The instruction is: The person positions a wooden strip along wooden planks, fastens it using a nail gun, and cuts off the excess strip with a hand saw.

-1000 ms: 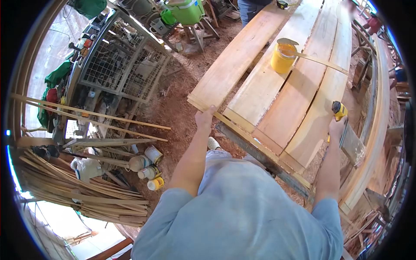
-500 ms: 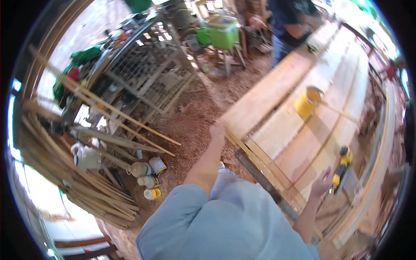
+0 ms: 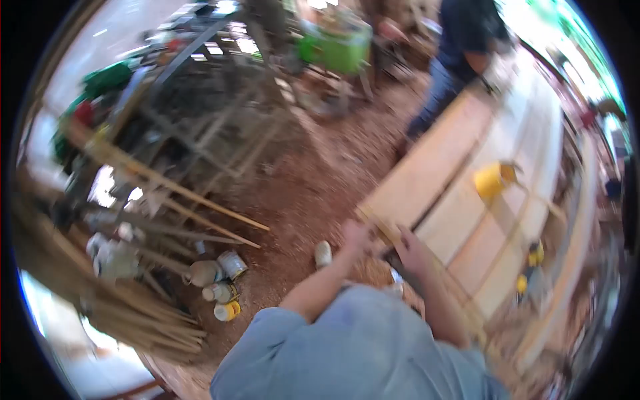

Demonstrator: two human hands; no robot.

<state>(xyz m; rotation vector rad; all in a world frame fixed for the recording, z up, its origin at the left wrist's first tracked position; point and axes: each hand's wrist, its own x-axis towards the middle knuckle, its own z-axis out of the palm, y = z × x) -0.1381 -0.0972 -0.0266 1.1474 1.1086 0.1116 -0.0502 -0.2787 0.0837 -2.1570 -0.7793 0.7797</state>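
Note:
Several pale wooden boards (image 3: pixel 427 177) lie side by side, with a wooden strip (image 3: pixel 448 277) across their near end. At the near left corner of the boards is my left hand (image 3: pixel 358 239), its fingers blurred and partly turned from view. My right hand (image 3: pixel 415 255) is at the strip, close to the left one, with a finger or thumb raised over the edge; its grip is smeared by motion. On top of the boards stands a yellow bucket (image 3: pixel 492 181) with a stick beside it. A yellow and black power tool (image 3: pixel 530 270) lies near their right side.
Another person (image 3: pixel 460 63) stands at the far end of the boards. Cans and jars (image 3: pixel 220 280) sit on the shavings-covered floor, beside stacked timber strips (image 3: pixel 127 293). Long sticks (image 3: pixel 193 193) jut out at left. Farther back is a green tub (image 3: pixel 343 50).
My right hand has moved left from beside the power tool to the near end of the boards, close to my left hand. The view has shifted, and the other person has stepped nearer.

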